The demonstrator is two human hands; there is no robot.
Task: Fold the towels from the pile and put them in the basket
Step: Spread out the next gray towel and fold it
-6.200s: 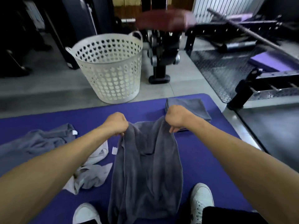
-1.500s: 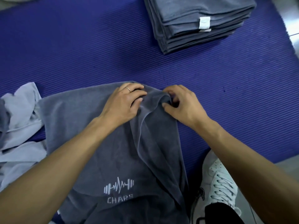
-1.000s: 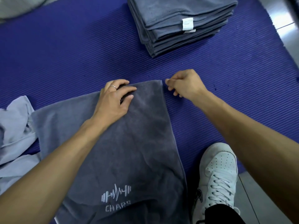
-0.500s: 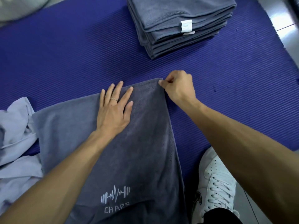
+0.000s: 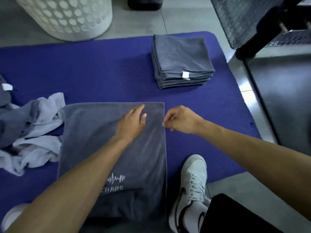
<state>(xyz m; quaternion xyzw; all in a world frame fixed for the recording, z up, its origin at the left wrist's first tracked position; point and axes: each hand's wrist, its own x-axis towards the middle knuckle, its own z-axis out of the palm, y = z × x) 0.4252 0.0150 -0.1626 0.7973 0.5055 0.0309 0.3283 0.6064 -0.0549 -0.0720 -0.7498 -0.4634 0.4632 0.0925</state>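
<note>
Purple ribbed mat (image 5: 104,69) on grey floor, white perforated basket (image 5: 67,17) beyond its far edge. Dark grey towel (image 5: 101,132) spread flat mid-mat. Left hand (image 5: 131,123) pressed on it, fingers straight. Right hand (image 5: 180,120) pinching its right edge. Folded stack (image 5: 181,56) near far right; unfolded pile (image 5: 30,128) left. White shoe (image 5: 191,187) beside.
</note>
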